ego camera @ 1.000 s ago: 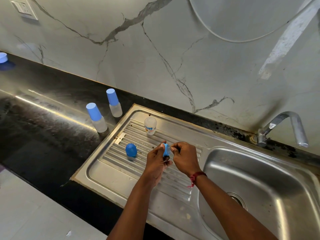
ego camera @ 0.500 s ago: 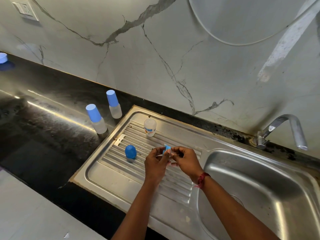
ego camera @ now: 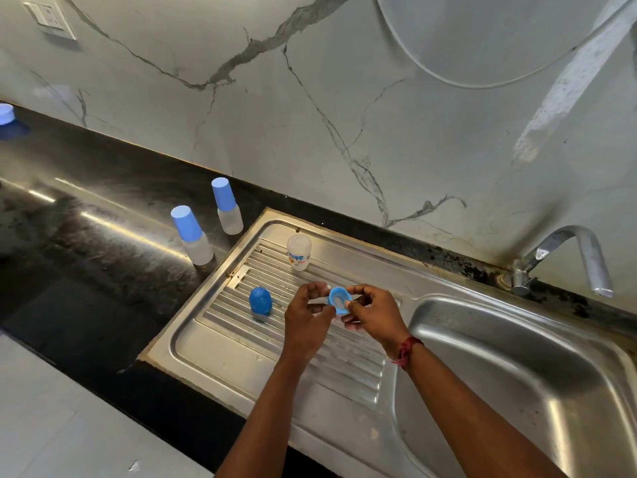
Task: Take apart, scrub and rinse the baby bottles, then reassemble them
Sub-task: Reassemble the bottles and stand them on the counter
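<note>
Over the ribbed steel drainboard (ego camera: 241, 343) both hands meet on a small blue screw ring (ego camera: 339, 300) with a pale teat inside it. My left hand (ego camera: 306, 319) pinches its left edge, and my right hand (ego camera: 372, 313) pinches its right edge, with the ring's open side facing up. An uncapped clear bottle body (ego camera: 299, 251) with a printed label stands at the back of the drainboard. A blue dome cap (ego camera: 260, 300) lies on the ribs left of my hands. Two capped bottles stand on the black counter, one nearer (ego camera: 192, 235) and one farther (ego camera: 227, 211).
The steel sink basin (ego camera: 517, 374) lies to the right, with the tap (ego camera: 565, 260) behind it, not running. Black counter (ego camera: 86, 263) stretches left; a blue lid (ego camera: 7, 115) sits at its far left end. Marble wall behind; a white tiled surface (ego camera: 51, 426) lies at lower left.
The blue ring was held edge-on between the hands; it has been turned so its open side now faces up. Both hands stayed over the drainboard.
</note>
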Tool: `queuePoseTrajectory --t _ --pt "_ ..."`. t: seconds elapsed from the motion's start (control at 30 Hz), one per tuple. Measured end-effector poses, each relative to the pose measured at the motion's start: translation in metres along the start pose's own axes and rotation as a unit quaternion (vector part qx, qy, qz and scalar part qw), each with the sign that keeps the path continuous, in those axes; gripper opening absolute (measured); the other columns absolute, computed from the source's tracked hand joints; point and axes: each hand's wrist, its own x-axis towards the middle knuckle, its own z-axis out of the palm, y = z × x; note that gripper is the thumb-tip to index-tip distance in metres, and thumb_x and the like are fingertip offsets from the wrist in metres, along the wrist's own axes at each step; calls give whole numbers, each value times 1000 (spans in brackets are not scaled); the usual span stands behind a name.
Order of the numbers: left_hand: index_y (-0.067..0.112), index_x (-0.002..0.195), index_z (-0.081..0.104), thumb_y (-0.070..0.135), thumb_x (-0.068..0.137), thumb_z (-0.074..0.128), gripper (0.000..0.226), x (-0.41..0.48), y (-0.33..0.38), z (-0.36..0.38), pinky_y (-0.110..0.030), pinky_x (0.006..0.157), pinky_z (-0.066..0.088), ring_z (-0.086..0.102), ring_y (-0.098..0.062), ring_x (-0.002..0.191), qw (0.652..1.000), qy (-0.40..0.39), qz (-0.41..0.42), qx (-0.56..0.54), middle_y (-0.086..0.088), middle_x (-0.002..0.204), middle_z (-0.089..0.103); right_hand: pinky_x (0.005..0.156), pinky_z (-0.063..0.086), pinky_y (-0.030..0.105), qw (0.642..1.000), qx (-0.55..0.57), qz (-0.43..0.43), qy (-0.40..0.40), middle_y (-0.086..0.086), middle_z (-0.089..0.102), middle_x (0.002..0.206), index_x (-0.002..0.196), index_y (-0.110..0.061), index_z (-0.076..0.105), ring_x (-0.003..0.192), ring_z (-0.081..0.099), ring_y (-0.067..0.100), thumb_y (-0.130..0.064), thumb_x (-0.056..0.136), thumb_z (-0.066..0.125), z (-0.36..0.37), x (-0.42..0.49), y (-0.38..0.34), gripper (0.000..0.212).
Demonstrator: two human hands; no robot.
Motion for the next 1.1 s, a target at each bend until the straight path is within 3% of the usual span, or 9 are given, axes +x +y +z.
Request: queuePoseTrajectory --t 0.1,0.2,0.33,0.47,0.63,0.7,0.8,0.97,1.1 --pt "22 123 61 11 89 73 37 0 3 3 -37 89 59 67 -18 104 999 12 -47 -15 -2 116 68 81 60 50 999 44 8 -11 9 71 82 104 -11 68 83 73 34 -2 91 67 1 1 1 16" --pt "15 124 66 18 91 71 33 -2 2 6 -36 90 58 67 -17 100 998 17 -60 20 0 110 70 81 60 52 1000 22 2 -9 16 67 90 100 -12 71 87 71 39 3 88 67 2 3 3 19" --pt "14 115 74 18 89 74 26 -3 2 8 -41 87 60 71 -17 91 998 13 -57 32 -1 99 74 76 62 46 999 -44 -22 15 15 65 94 99 -10 73 90 70 36 6 83 70 4 5 4 23" --pt "16 110 75 22 84 79 27 -6 7 11 -33 83 60 71 -13 88 997 35 -53 37 3 93 73 77 60 44 993 -101 -44 53 1 66 88 92 -15 74 90 65 27 -3 78 79 6 7 7 19" --pt "23 102 73 22 84 79 19 -8 9 17 -33 82 61 71 -12 85 996 42 -68 49 8 89 72 74 60 44 989 -108 -49 91 3 65 84 83 -18 73 86 63 27 -4 75 80 8 7 8 18" --pt "23 100 72 21 85 78 16 -8 10 18 -23 76 59 70 -9 82 995 48 -59 63 10 87 70 71 58 44 986 -120 -61 95 3 62 77 82 -19 73 77 60 25 -2 75 80 9 7 8 19" --pt "16 106 73 21 87 76 20 -9 10 17 -5 65 44 65 -7 80 992 59 -55 95 10 89 67 67 61 47 988 -117 -56 89 5 62 74 88 -19 75 76 66 35 0 78 78 11 7 11 21" --pt "13 113 72 21 89 73 25 -8 8 12 -5 66 46 63 -5 81 990 55 -50 116 9 93 66 72 62 42 987 -137 -50 60 -3 66 88 105 -17 75 86 70 24 -6 85 74 12 7 11 22" --pt "12 117 71 18 91 71 26 -7 11 13 -5 69 44 64 -8 87 990 45 -28 130 0 103 71 78 62 44 988 -133 -43 61 0 68 99 105 -12 75 93 70 23 -10 89 72 15 9 7 17"
